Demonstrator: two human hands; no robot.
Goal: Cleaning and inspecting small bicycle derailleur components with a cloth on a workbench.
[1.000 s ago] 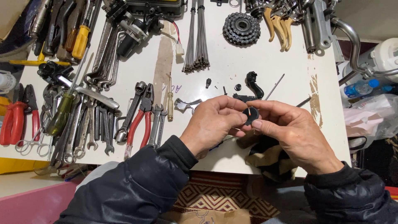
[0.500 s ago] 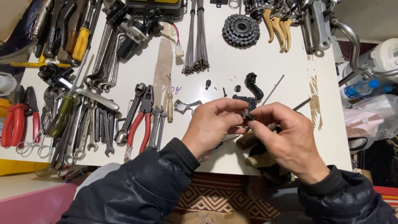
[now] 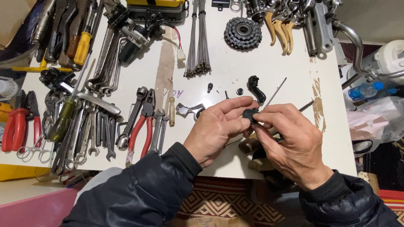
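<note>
Both hands meet over the near edge of the white table (image 3: 235, 63). My left hand (image 3: 216, 128) and my right hand (image 3: 290, 141) pinch one small black part (image 3: 250, 114) between their fingertips. Most of that part is hidden by the fingers. Just beyond it lies a curved black lever piece (image 3: 256, 88), with a thin metal rod (image 3: 274, 92) beside it. A few tiny black screws and a small ring (image 3: 240, 91) lie loose near them. A bent silver metal clip (image 3: 188, 110) sits to the left of my left hand.
Red-handled pliers (image 3: 141, 122), several wrenches (image 3: 90, 130) and a green-handled screwdriver (image 3: 63, 120) cover the table's left side. A bundle of spokes (image 3: 198, 40) and a gear cassette (image 3: 243, 32) lie at the back. Metal bike parts (image 3: 303, 19) crowd the far right.
My right hand has turned and shifted slightly over the black part. My left hand keeps its pinch in nearly the same place.
</note>
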